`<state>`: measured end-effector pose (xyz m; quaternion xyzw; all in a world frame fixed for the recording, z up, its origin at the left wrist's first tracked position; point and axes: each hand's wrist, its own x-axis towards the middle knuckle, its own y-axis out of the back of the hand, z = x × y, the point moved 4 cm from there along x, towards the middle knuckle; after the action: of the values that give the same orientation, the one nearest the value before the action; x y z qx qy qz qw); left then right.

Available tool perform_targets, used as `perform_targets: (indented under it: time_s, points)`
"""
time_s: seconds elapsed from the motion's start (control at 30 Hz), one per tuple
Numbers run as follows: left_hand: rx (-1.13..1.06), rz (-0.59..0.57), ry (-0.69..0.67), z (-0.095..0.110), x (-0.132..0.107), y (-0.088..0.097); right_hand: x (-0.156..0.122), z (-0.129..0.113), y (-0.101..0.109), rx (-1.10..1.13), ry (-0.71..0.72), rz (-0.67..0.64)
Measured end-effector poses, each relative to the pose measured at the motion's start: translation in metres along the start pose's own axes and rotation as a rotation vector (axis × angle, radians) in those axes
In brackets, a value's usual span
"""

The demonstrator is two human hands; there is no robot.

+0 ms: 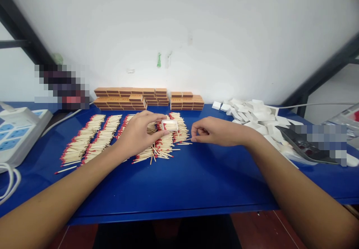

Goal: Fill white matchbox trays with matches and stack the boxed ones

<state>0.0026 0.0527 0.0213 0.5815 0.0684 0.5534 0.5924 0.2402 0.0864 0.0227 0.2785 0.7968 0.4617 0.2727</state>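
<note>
My left hand (pixel 141 131) grips a small white inner matchbox tray (pixel 174 130) by its left end, thumb at the front edge and fingers behind. Several red-tipped matches (pixel 169 125) lie inside that tray, which is over the piles. To the right, my right hand (pixel 214 131) is closed, thumb and fingers pinched at the end of a match (pixel 185 140) beside the rightmost pile. Below and around the tray, loose matches (pixel 164 146) are heaped, some sticking out crosswise. Longer rows of matches (pixel 97 144) stretch to the left, partly hidden by my left hand and forearm.
Stacked orange-brown matchboxes (pixel 120 101) line the wall, with another stack (pixel 187 102) beside them. White empty trays (pixel 252 112) are piled at the right, near a dark container (pixel 305 146). A power strip (pixel 19 136) with cables lies left on the blue table (pixel 168 193).
</note>
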Motion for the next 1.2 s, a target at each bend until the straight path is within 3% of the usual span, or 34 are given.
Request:
perform_targets:
  time_s: [0.3,0.6,1.0,1.2]
  points:
    - [0.003,-0.040,-0.041,0.002,-0.001,-0.002,0.005,-0.002,-0.007,-0.022,0.055,0.035]
    - [0.018,-0.034,-0.011,0.001,-0.001,-0.001,0.006,-0.009,-0.005,-0.046,0.000,0.048]
    - [0.024,-0.032,-0.015,0.000,0.000,-0.001,0.006,-0.002,-0.006,-0.066,-0.020,0.027]
    - [0.009,-0.038,-0.022,0.000,0.000,-0.002,0.001,-0.003,0.005,-0.007,0.030,0.133]
